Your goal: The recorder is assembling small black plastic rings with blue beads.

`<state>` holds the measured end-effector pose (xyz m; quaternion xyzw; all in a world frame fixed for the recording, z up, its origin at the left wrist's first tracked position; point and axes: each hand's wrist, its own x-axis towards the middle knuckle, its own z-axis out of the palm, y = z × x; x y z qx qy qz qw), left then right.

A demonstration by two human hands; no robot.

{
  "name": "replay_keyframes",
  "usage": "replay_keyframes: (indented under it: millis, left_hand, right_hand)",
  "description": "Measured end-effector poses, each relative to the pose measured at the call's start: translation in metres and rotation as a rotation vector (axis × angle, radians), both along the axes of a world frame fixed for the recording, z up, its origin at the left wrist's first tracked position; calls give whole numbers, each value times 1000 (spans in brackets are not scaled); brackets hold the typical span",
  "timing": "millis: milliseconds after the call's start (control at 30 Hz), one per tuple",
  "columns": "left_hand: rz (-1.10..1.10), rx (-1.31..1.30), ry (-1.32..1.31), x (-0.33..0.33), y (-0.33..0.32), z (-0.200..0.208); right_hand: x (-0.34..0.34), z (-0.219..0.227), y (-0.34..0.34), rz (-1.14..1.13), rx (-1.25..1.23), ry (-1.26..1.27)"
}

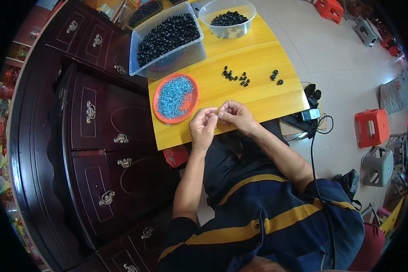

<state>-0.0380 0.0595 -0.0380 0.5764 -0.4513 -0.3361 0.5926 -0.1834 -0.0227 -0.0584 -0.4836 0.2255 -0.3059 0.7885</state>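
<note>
My left hand and my right hand meet over the near edge of the yellow table, thumbs and forefingers pinched close together. Whatever is between the fingertips is too small to make out. Just left of my left hand sits an orange-red plate heaped with small shiny blue pieces. Beyond my right hand, several small black ring-like parts lie loose on the table. A few larger black ones lie farther right.
A clear rectangular bin full of black parts stands at the far left of the table. Behind, a round clear tub holds more. Dark wooden cabinets line the left. Right of the table are a small device with cables and a red stool.
</note>
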Motion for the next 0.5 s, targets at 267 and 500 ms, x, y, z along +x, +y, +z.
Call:
replay_keyframes:
  millis: [267,500]
  left_hand:
    - [-1,57,305,0,3,2]
    - [20,45,440,6,4,0]
  right_hand:
    - [8,-5,7,-86,-169,21]
    - [10,-15,0,-159,-204,83]
